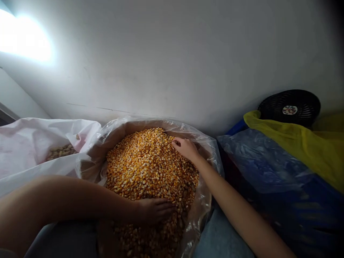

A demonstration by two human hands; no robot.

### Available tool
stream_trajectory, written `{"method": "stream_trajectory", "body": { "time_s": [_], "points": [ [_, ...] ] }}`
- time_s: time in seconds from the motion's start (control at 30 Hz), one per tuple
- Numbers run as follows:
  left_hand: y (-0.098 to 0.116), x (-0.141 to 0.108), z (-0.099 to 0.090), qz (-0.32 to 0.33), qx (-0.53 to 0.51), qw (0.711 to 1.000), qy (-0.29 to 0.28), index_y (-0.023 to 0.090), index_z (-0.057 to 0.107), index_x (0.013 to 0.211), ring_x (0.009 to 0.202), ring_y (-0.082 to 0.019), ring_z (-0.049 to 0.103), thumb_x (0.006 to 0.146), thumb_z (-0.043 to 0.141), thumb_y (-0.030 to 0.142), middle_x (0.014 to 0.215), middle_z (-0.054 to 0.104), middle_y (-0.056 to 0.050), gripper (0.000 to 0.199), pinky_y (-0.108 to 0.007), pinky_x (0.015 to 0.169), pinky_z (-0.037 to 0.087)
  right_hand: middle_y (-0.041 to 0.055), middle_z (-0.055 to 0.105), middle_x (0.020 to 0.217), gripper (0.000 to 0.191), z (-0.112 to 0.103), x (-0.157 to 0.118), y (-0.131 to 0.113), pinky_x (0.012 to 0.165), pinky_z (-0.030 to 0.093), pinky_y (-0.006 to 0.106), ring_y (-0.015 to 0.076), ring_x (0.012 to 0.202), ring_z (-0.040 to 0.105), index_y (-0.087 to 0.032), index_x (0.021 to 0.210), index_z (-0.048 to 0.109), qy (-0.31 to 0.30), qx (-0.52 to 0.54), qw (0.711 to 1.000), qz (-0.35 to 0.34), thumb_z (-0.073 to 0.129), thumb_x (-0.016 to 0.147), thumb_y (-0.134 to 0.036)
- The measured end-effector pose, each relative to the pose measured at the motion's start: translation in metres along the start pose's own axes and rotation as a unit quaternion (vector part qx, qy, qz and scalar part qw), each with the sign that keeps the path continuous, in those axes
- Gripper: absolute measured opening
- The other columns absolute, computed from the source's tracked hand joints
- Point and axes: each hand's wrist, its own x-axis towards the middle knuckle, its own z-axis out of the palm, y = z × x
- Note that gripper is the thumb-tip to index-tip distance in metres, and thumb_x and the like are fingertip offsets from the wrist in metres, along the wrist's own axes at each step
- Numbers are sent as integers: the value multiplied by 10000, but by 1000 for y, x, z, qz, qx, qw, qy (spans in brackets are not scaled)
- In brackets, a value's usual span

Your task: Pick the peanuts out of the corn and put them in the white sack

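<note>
Loose yellow-orange corn kernels (150,161) form a heap inside a large sack with a clear plastic liner (215,150). My left hand (155,211) lies palm down on the near slope of the heap, its fingers stretched out in shadow. At the far right side of the heap is my right hand (186,147), with thumb and index finger curled together in a pinch against the kernels. Whatever sits between those fingertips is too small to make out.
To the left stands a white sack (61,125) with pale brown pieces (61,152) inside. On the right are a clear plastic bag (266,157), yellow mesh cloth (295,143), a blue crate (319,215) and a black fan (290,107). A white wall (161,64) rises behind.
</note>
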Motion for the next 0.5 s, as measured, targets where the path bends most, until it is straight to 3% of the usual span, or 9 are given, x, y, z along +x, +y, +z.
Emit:
{"method": "stream_trajectory", "body": {
  "time_s": [0.1,0.2,0.4,0.5],
  "points": [
    [-3,6,10,-41,45,998,-14,156,497,1150,1203,-117,298,759,365,174,1267,414,-10,414,-237,1008,267,20,639,797,260,-5,-1,3,613,384,237,168,703,569,-231,879,598,51,42,998,7,393,780,-357],
    [-20,13,12,-87,51,995,-28,153,495,1152,1200,-116,303,732,352,118,1245,441,-21,445,-244,1003,277,20,633,778,258,-8,-3,8,626,386,233,157,698,560,-215,847,599,92,88,991,29,392,781,-355],
    [-80,24,-1,-217,60,971,-77,79,394,1220,1209,-175,288,722,322,69,1304,355,-90,503,-316,982,286,20,622,751,256,-12,-7,7,616,375,229,145,676,544,-202,821,598,103,108,987,58,391,775,-345],
    [-109,19,-15,-251,45,965,-55,56,363,1231,1227,-203,243,779,314,123,1307,340,-125,460,-359,1001,231,21,624,771,255,-16,-10,3,613,364,228,142,672,539,-206,832,595,83,90,991,56,386,779,-343]
  ]
}}
